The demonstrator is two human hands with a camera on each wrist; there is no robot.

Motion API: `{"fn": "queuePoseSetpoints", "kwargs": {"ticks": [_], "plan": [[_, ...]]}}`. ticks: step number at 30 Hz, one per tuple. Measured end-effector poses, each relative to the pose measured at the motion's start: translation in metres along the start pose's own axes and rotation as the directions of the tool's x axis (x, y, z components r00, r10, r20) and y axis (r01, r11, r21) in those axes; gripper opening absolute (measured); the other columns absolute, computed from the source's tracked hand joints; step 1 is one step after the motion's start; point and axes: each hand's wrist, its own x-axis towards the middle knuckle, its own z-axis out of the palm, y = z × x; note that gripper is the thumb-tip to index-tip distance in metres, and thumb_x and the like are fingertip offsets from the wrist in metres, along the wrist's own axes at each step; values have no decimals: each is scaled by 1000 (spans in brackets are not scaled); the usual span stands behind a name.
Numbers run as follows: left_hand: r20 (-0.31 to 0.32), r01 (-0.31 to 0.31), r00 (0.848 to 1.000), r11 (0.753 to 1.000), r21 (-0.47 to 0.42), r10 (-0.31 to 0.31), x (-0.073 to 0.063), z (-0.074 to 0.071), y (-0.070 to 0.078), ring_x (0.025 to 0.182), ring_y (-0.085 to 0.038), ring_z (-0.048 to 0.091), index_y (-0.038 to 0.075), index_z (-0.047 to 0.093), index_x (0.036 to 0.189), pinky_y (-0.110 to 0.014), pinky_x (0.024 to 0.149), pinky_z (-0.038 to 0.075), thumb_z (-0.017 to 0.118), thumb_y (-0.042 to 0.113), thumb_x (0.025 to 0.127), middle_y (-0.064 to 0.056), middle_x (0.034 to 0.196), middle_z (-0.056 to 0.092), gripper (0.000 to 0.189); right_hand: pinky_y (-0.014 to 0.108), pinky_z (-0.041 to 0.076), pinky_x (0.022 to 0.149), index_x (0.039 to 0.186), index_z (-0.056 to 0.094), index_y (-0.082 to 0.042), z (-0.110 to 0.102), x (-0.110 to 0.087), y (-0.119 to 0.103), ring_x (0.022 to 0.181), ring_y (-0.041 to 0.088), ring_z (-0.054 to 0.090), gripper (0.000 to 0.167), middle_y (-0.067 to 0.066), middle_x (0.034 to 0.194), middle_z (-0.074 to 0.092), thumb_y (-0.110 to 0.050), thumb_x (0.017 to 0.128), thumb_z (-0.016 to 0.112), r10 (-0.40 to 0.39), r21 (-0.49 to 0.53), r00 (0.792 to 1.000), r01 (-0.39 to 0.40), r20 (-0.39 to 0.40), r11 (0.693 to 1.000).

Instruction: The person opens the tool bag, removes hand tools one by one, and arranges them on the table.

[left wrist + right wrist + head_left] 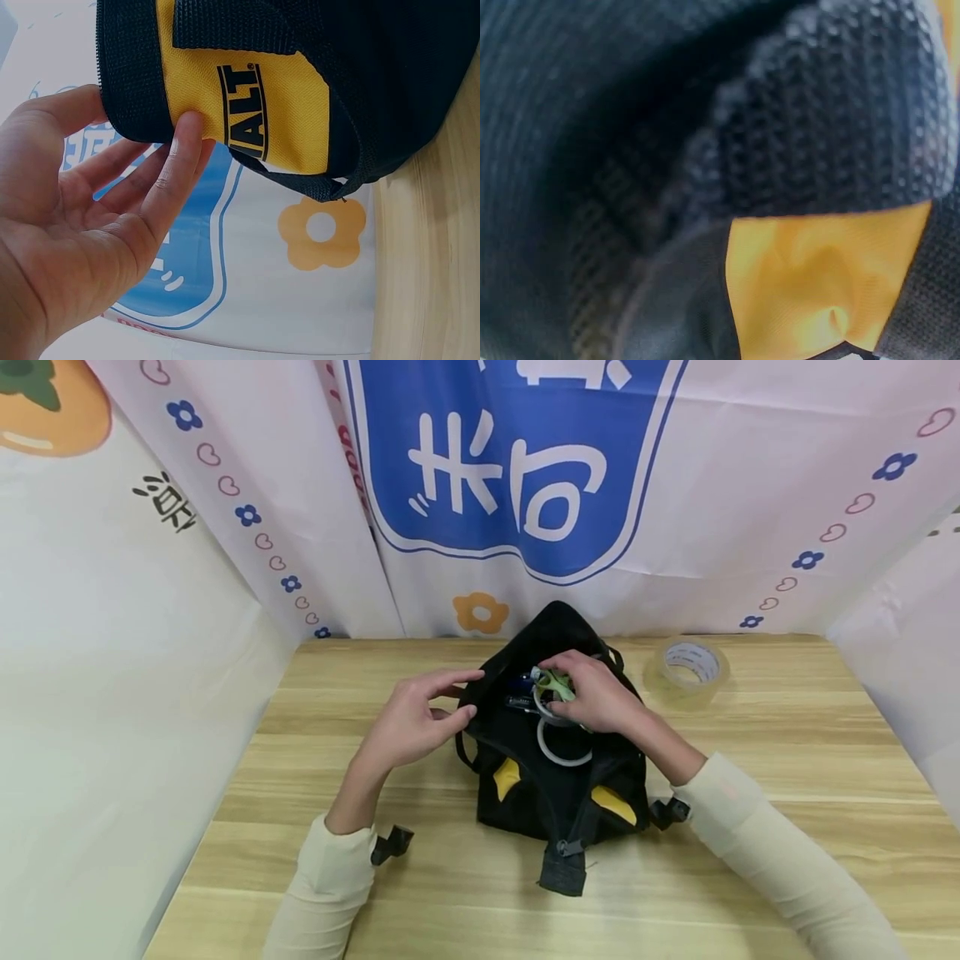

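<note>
A black and yellow tool bag [517,802] stands on the table with its mouth spread wide. My left hand [416,717] holds the bag's left rim, thumb on one side and fingers on the other; the left wrist view shows the zipper edge [135,75] between them. Inside the mouth, my right hand [596,693] grips a small light-green item [557,683] whose kind is partly hidden by the fingers. Below that item lie pale rings [564,763] like tape rolls, with dark and blue small things [519,702] beside them. Black fabric and a yellow patch [817,277] fill the right wrist view.
A roll of clear tape [686,670] rests on the wooden table [787,793] right of the bag. A strap with a zipper pull [564,864] hangs toward the front. Behind the table hangs a printed cloth [697,527].
</note>
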Motion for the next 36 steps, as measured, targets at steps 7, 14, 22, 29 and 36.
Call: {"fn": "queuePoseSetpoints", "kwargs": {"ticks": [7, 14, 22, 29, 36], "plan": [[-3, -3, 1000, 1000, 10, 3, 1, -1, -1, 125, -30, 71, 15, 68, 146, -29, 77, 67, 72, 11, 101, -9, 146, 69, 46, 53, 59, 105, 140, 68, -6, 4, 1, 1, 128, 35, 65, 48, 14, 145, 63, -5, 94, 79, -53, 23, 999, 53, -11, 998], [-4, -11, 1000, 1000, 14, 11, 1, -1, 0, 123, -30, 72, 15, 68, 145, -29, 79, 68, 73, 10, 100, -9, 146, 69, 46, 49, 62, 96, 136, 71, -4, 6, 1, 2, 118, 33, 68, 42, 15, 144, 63, -5, 94, 78, -67, 13, 997, 68, -37, 998], [-2, -8, 1000, 1000, 12, 8, 0, 0, 0, 124, -30, 72, 14, 68, 145, -30, 79, 68, 73, 10, 100, -9, 145, 69, 45, 46, 61, 93, 133, 73, -3, 8, 1, 2, 109, 32, 69, 39, 16, 143, 63, -5, 94, 78, -60, -23, 997, 59, -50, 998], [-4, -17, 1000, 1000, 20, 17, 0, 0, -1, 123, -31, 72, 13, 68, 145, -26, 74, 65, 72, 10, 100, -10, 146, 69, 45, 49, 58, 93, 132, 72, 1, 10, 2, 3, 108, 32, 66, 39, 19, 135, 64, -6, 94, 78, -19, -51, 999, 18, -26, 999], [-5, -13, 1000, 1000, 22, 13, -1, -1, -1, 123, -31, 72, 13, 68, 145, -26, 71, 64, 72, 10, 100, -9, 145, 69, 45, 48, 60, 92, 126, 76, -2, 11, 2, 2, 103, 29, 70, 34, 14, 119, 73, -6, 92, 80, -19, -2, 998, 19, -56, 1000]]}}
